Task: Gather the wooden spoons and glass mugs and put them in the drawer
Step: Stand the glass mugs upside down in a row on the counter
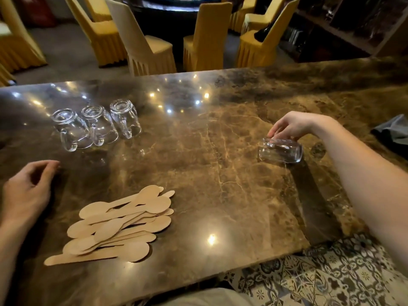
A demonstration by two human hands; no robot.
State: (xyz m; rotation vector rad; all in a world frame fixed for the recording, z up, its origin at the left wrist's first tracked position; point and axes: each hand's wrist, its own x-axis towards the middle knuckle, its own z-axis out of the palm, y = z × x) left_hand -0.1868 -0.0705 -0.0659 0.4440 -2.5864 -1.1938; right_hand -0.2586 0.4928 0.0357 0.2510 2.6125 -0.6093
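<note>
On the marble counter [220, 173] my right hand [291, 127] pinches 1 glass mug [280, 150], tipped sideways; I should grip it firmly and carry it to the 3 upturned mugs [97, 124] far left. My left hand [28, 191] hovers loosely curled, empty, beside the wooden spoons [119, 224]. No drawer shows.

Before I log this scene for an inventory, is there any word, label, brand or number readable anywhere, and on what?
None can be read. The glass mugs, the mug in the right hand, the wooden spoons and the marble table carry no visible text. Items on the shelves are too blurred to tell.
</note>
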